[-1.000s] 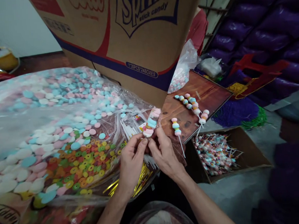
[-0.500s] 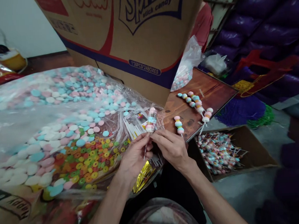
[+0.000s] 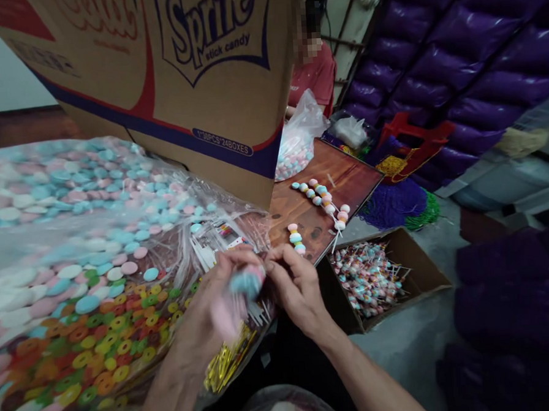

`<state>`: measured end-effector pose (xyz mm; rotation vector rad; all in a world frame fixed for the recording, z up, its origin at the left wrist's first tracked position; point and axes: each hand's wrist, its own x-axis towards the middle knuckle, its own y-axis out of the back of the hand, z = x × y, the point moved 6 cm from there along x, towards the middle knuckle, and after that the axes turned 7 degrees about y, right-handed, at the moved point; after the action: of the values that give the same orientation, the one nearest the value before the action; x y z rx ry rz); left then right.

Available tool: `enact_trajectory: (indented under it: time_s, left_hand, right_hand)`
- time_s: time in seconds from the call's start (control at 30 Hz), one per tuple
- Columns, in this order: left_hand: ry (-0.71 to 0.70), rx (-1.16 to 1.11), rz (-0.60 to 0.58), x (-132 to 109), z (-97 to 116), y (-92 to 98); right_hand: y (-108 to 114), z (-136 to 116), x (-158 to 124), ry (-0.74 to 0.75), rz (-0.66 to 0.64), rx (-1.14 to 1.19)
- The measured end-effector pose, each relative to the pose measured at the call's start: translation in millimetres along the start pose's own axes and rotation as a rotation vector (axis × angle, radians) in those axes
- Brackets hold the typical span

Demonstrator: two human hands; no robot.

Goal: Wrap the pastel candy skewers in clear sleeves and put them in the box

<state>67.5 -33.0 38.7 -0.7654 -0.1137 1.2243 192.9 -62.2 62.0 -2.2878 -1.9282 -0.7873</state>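
Note:
A wrapped candy stick (image 3: 247, 283), pink and blue and smeared by motion, lies across my left hand (image 3: 210, 301), whose fingers are closed around it. My right hand (image 3: 293, 284) is pinched at the candy's end, close to the left fingertips; what exactly it grips is too small to make out. Below the hands lie gold twist ties (image 3: 227, 362). Left of them are fruit-coloured candy rings (image 3: 111, 337) and pastel candy discs (image 3: 75, 179) on clear plastic. A short candy skewer (image 3: 295, 236) rests on the wooden table (image 3: 279, 208), with more skewers (image 3: 322, 197) behind it.
A big cardboard box (image 3: 168, 107) stands at the back. An open carton (image 3: 425, 277) of wrapped candy sticks is at the right. Behind the table are a bag of discs (image 3: 294, 152), a person in a red shirt (image 3: 316, 77), a red stool (image 3: 411, 140) and purple packs (image 3: 432, 56).
The view has swung right. The wrapped candy has turned from upright above my fingers to tilted down over my left hand. More of the person at the back shows.

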Motion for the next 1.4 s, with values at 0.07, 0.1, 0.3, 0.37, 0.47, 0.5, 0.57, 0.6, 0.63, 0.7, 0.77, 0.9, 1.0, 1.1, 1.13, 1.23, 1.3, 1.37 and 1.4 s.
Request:
enact_trajectory:
  time_s: [0.07, 0.1, 0.3, 0.37, 0.47, 0.5, 0.57, 0.6, 0.63, 0.7, 0.77, 0.9, 1.0, 1.1, 1.13, 1.23, 1.3, 1.37, 1.4]
  left_hand:
    - [-0.073, 0.180, 0.053, -6, 3, 0.3]
    - [-0.085, 0.248, 0.085, -7, 2, 0.5]
    - [0.017, 0.312, 0.061, 1, -21, -10.7]
    - [0.056, 0.296, 0.029, 4, -29, -15.8]
    - [0.093, 0.329, 0.057, 6, -45, -21.0]
    - [0.112, 0.375, 0.041, 7, -51, -24.7]
    - [0.061, 0.506, -0.011, 9, -56, -33.6]
    - [-0.002, 0.576, -0.022, 10, -54, -36.8]
    - [-0.077, 0.633, -0.011, 11, -50, -37.8]
    - [-0.190, 0.690, 0.066, 15, -39, -30.9]
    - [-0.216, 0.690, 0.157, 21, -28, -15.1]
    - [-0.243, 0.732, 0.324, 28, -11, 21.2]
    - [-0.235, 0.755, 0.370, 30, -8, 37.5]
    - [-0.238, 0.764, 0.371, 29, -7, 43.4]
    - [-0.243, 0.766, 0.369, 29, -5, 43.6]
    - [-0.269, 0.809, 0.326, 30, 5, 35.9]
    - [-0.295, 0.886, 0.232, 39, 15, 20.5]
    - [-0.317, 0.974, 0.078, 57, 20, -2.6]
    - [-0.328, 1.012, -0.010, 69, 21, -16.0]
  right_hand:
    - [11, -4, 0, -0.028, 0.055, -0.002]
    - [16, -8, 0, -0.007, 0.082, -0.031]
    - [20, -12, -11, 0.014, 0.097, 0.064]
    - [14, 3, -24, -0.152, 0.058, 0.203]
    - [8, 26, -54, -0.358, 0.019, 0.314]
    - [12, 33, -64, -0.385, 0.068, 0.319]
    - [22, 49, -84, -0.471, 0.170, 0.355]
    - [33, 58, -92, -0.504, 0.278, 0.358]
    - [48, 67, -98, -0.516, 0.397, 0.369]
    - [82, 86, -108, -0.540, 0.649, 0.362]
    - [119, 100, -108, -0.528, 0.809, 0.224]
    - [167, 115, -70, -0.474, 0.705, -0.413]
    - [166, 122, -24, -0.342, 0.517, -0.784]
    - [149, 132, 15, -0.330, 0.301, -1.107]
    - [145, 135, 24, -0.343, 0.252, -1.199]
    - [138, 143, 39, -0.400, 0.163, -1.364]
    - [138, 147, 43, -0.407, 0.119, -1.382]
    - [139, 150, 44, -0.390, 0.093, -1.386]
    - [139, 151, 44, -0.380, 0.092, -1.389]
